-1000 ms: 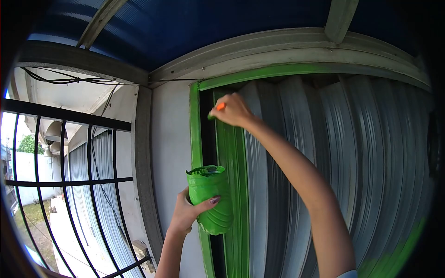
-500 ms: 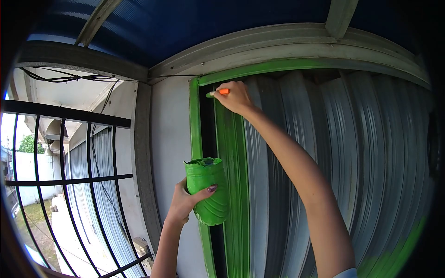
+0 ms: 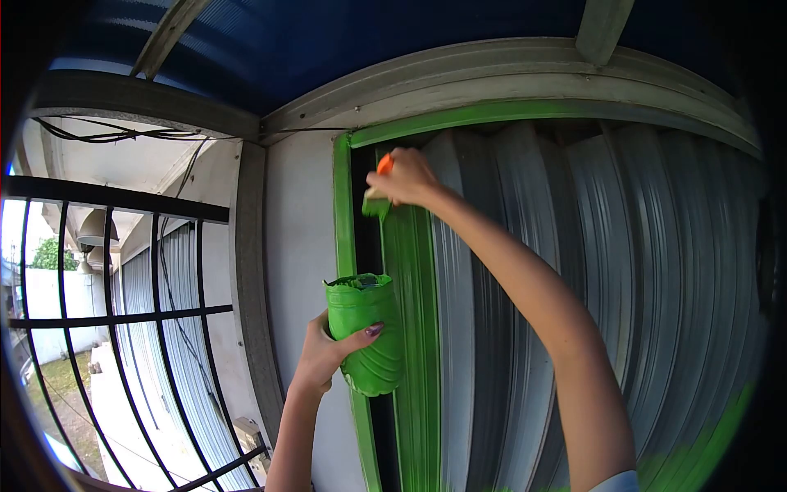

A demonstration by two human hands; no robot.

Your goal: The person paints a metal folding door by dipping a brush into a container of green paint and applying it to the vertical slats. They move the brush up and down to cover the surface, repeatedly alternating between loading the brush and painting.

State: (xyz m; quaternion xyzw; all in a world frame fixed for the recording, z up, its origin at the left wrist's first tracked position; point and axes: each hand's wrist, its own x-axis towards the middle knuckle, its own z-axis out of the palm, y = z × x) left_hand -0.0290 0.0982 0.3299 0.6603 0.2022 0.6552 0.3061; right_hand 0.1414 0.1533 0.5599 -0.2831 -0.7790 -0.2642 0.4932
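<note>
Heads up: your right hand [image 3: 408,176] grips the green-coated brush [image 3: 376,205] by the panel's [image 3: 411,287] upper left corner, left hand [image 3: 328,357] clamped round the paint cup [image 3: 369,340] (hands apart); overloaded bristles could drip.

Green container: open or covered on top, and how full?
Open. The green container in the left hand shows a ragged, uncovered rim with a darker opening inside. How full, I cannot tell; the level is unclear.
</note>
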